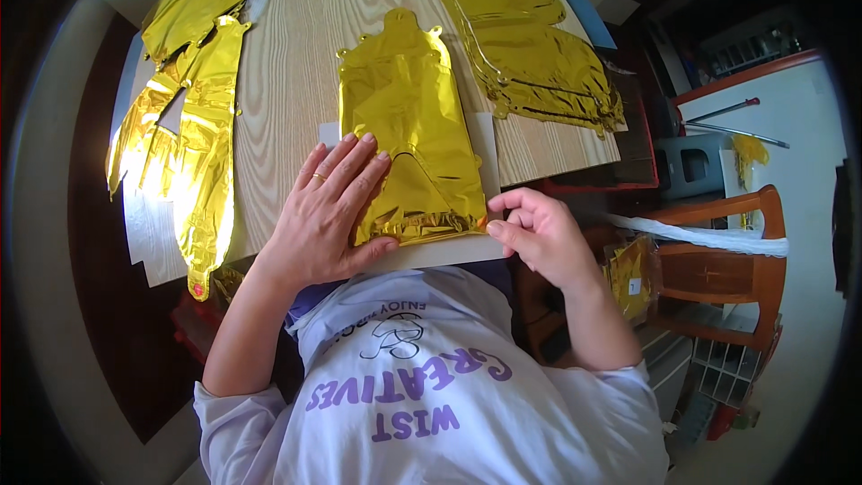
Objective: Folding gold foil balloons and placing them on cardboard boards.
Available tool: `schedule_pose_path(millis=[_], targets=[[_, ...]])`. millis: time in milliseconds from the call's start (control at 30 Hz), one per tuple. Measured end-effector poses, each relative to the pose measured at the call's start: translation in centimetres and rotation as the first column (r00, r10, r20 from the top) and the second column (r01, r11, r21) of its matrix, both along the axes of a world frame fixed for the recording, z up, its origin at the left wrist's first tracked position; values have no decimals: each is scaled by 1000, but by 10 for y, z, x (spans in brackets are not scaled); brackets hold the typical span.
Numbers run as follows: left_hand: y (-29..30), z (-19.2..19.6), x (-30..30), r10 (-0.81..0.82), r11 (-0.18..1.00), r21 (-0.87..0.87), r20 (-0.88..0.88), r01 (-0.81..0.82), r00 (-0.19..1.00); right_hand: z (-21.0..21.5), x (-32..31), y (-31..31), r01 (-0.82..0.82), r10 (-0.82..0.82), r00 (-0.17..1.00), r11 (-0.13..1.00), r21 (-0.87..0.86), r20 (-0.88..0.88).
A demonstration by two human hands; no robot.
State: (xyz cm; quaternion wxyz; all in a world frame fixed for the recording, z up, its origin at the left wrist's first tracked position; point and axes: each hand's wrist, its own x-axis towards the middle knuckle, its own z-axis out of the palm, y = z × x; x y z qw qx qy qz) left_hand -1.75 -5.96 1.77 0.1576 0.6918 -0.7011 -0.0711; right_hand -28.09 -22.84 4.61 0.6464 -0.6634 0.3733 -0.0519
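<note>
A flat gold foil balloon lies in front of me, its near end folded into a creased edge. Beneath it a pale sheet of card shows along the near side and at the right. My left hand rests on the balloon's left side, fingers stretched out and pressing it flat. At the near right corner my right hand pinches the foil between thumb and forefinger. A small orange spot shows at that pinch.
More flat gold foil balloons spread over the left of the wooden table. Another gold foil balloon lies at the far right. Beyond the right edge stands a wooden chair with a white strip across it.
</note>
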Motion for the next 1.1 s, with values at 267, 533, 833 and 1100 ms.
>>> schedule_pose_path(millis=[267,533,833,1100], targets=[[-2,1,-1,-30,1000,5,33,30,999,8,15,-27,-282,323,940,916,286,-108],[-2,3,0,-64,997,38,34,62,997,-8,-2,3,-136,134,987,991,-16,-92],[-4,7,-4,-57,998,36,2,57,998,-42,-26,16,262,-252,958,964,-56,139],[-9,19,-12,-144,988,-54,10,144,990,-36,-4,23,132,-203,962,931,341,182]])
